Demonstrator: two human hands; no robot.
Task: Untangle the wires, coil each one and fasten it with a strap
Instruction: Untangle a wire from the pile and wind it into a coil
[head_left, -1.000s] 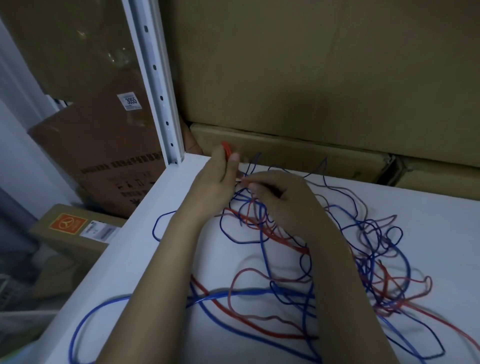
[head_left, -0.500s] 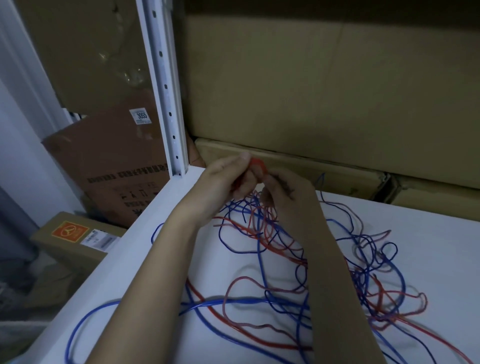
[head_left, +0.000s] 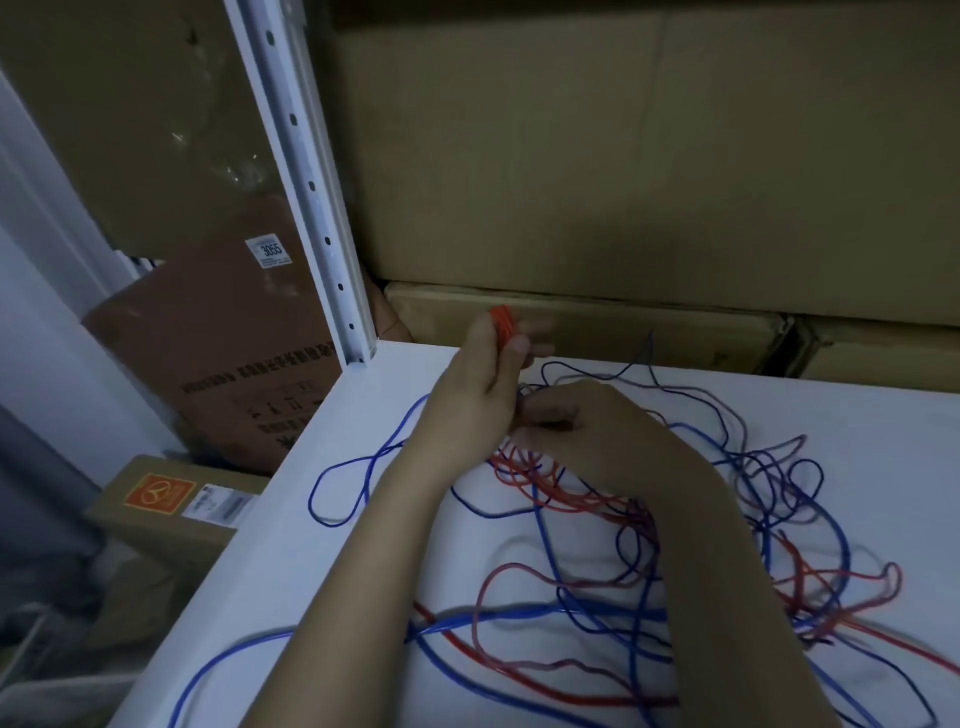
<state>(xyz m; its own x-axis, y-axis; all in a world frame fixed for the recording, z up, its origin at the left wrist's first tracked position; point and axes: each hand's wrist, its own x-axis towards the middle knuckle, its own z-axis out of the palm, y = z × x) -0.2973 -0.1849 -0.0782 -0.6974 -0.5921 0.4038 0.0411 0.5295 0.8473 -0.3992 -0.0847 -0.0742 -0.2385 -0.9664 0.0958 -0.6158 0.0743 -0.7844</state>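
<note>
Coiling step: left hand (head_left: 483, 395) pinches small red wire coil (head_left: 503, 322) above tabletop (head_left: 883, 415); right hand (head_left: 597, 431) fingers curled on red strand feeding from tangled wires (head_left: 727, 519); next, another loop needs slack

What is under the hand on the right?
Under the right hand lie tangled red and blue wires on the white shelf. Its fingertips are hidden behind the left hand.

Left hand (head_left: 480, 384) raised, right hand (head_left: 587, 436) curled.
</note>
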